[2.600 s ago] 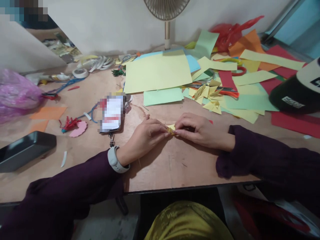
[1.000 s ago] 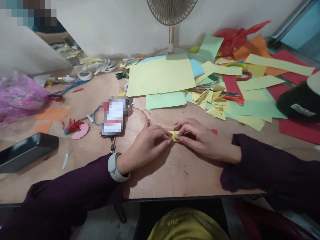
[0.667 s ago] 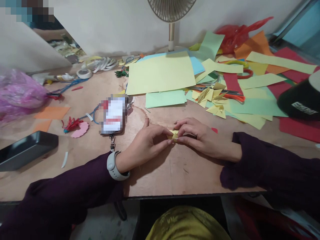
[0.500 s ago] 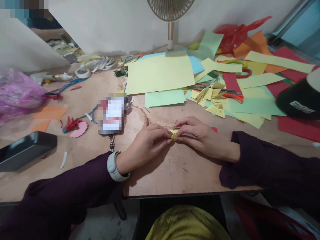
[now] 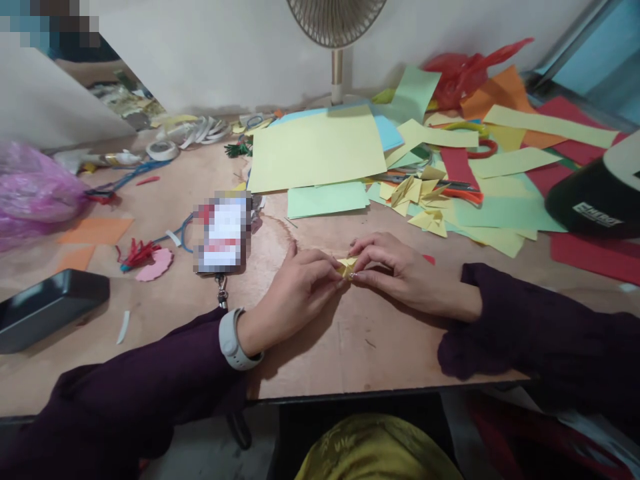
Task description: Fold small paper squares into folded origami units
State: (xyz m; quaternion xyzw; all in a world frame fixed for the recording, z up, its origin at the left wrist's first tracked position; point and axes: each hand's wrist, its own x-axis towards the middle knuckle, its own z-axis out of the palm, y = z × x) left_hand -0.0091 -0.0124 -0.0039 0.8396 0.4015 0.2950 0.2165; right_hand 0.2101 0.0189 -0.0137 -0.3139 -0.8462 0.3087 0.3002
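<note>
Between my fingertips, just over the wooden table, is a small piece of folded yellow paper (image 5: 347, 268). My left hand (image 5: 303, 287), with a pale watch on its wrist, pinches the paper from the left. From the right, my right hand (image 5: 400, 273) grips it with thumb and fingers. The fingertips cover much of the paper, so its full shape is hidden. Beyond my right hand lies a pile of folded yellow paper pieces (image 5: 417, 197). A badge on a lanyard (image 5: 223, 233) lies beyond my left wrist.
Large yellow sheets (image 5: 315, 150) and a green paper stack (image 5: 327, 200) lie at the back. Scissors (image 5: 467, 193) rest among coloured scraps at right, near a dark cup (image 5: 595, 193). A black case (image 5: 60, 303) and a pink plastic bag (image 5: 37, 193) sit at left. A fan (image 5: 337, 27) stands behind.
The view has shifted slightly. Both hands stay at the same spot with the folded yellow paper between them; the right fingers have shifted slightly on it.
</note>
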